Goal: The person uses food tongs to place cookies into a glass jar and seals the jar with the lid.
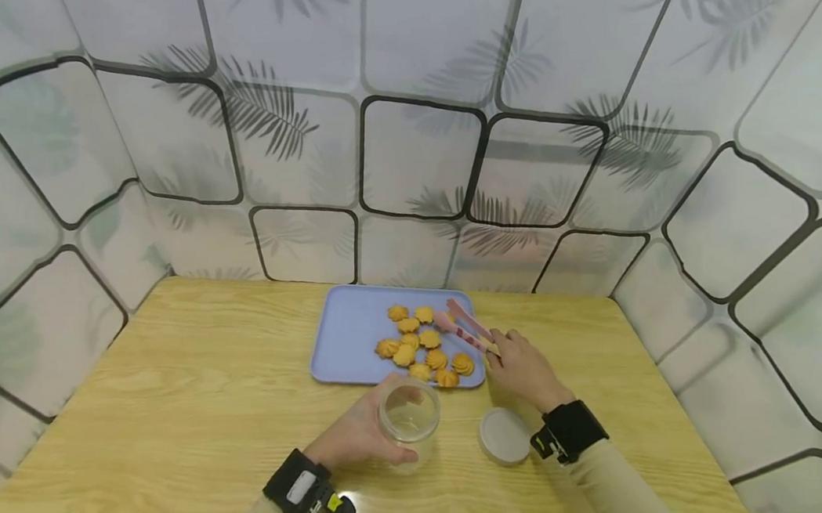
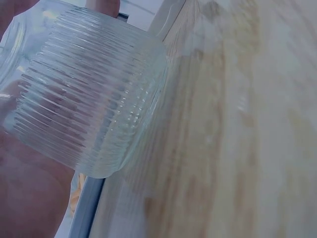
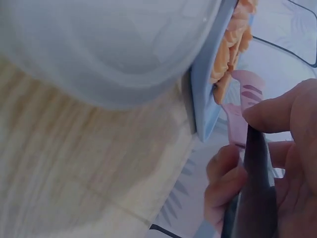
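My left hand (image 1: pixel 360 430) holds a clear jar (image 1: pixel 410 423) with its uncovered mouth facing up, close to the tray's front edge. In the left wrist view, vertical ribs show on the jar's wall (image 2: pixel 94 94), and no cookies show inside. My right hand (image 1: pixel 529 372) grips pink tongs (image 1: pixel 469 338) by their metal handles, thumb on one arm and fingers on the other. The tongs' pink tips, spread apart, overlap a cookie at the right of the pile. Several golden swirled cookies (image 1: pixel 404 356) lie on a blue tray (image 1: pixel 345 331).
A round white lid (image 1: pixel 504 437) lies on the wooden table (image 1: pixel 200 395), below my right wrist and right of the jar; it looms large in the right wrist view. Patterned curtain walls (image 1: pixel 419 158) enclose the table at the back and both sides.
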Demonstrator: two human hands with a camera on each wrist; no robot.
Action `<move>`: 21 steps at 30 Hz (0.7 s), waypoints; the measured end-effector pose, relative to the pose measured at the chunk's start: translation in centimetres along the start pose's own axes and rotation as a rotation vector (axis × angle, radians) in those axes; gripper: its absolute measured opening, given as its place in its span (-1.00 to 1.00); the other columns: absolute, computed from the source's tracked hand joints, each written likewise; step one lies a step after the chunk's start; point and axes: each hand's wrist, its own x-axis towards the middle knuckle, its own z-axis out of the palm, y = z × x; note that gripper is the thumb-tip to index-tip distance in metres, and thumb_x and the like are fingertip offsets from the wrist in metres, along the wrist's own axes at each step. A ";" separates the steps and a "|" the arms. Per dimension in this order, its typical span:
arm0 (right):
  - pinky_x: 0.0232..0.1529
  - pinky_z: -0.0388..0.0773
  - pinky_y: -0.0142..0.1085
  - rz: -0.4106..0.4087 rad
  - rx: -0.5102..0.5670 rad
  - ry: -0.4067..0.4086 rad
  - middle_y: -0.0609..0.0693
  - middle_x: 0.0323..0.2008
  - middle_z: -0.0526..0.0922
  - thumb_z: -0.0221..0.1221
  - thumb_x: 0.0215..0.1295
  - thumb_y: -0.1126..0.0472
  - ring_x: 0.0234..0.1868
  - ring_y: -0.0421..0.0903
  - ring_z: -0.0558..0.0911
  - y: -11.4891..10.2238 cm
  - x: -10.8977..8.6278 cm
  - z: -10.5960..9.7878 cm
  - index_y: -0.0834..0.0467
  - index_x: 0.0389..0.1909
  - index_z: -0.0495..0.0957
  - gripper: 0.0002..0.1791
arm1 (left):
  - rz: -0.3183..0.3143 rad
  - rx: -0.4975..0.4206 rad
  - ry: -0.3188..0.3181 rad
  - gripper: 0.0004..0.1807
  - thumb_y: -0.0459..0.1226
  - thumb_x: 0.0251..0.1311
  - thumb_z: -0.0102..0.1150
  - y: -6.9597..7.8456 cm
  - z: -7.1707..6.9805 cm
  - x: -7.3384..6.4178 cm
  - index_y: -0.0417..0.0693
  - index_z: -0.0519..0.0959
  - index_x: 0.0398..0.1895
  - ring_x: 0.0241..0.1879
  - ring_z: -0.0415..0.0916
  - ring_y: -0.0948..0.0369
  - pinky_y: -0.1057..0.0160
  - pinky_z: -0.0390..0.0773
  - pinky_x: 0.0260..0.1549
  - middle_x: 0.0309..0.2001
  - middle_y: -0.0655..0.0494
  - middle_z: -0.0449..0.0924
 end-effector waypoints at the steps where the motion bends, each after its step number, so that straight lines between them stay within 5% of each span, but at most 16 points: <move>1: -0.29 0.53 -0.06 0.006 -0.001 -0.010 0.35 -0.06 0.60 0.10 0.48 0.20 -0.27 0.08 0.57 0.0 0.1 -0.1 0.41 0.32 0.43 -0.50 | 0.002 0.002 -0.003 -0.03 -0.36 -0.24 0.64 0.0 0.0 0.0 0.10 0.37 0.35 0.27 0.42 -0.02 -0.05 0.43 0.29 0.25 -0.04 0.48; 8: -0.38 0.43 -0.14 0.057 -0.017 -0.066 0.32 -0.05 0.61 0.11 0.47 0.17 -0.32 0.05 0.55 -0.4 0.1 -1.0 0.34 0.40 0.39 -0.44 | 0.004 -0.008 -0.009 -0.03 -0.37 -0.23 0.64 0.0 0.0 0.2 0.09 0.36 0.36 0.28 0.41 0.01 -0.08 0.42 0.31 0.26 -0.06 0.47; 21: -0.39 0.47 -0.14 0.071 0.017 -0.042 0.28 -0.14 0.64 0.10 0.45 0.25 -0.32 0.05 0.59 -0.3 -0.3 -0.3 0.30 0.33 0.47 -0.52 | 0.002 -0.020 -0.025 -0.05 -0.37 -0.17 0.62 0.0 -0.1 0.1 0.08 0.35 0.36 0.29 0.39 -0.04 -0.21 0.39 0.31 0.28 -0.17 0.44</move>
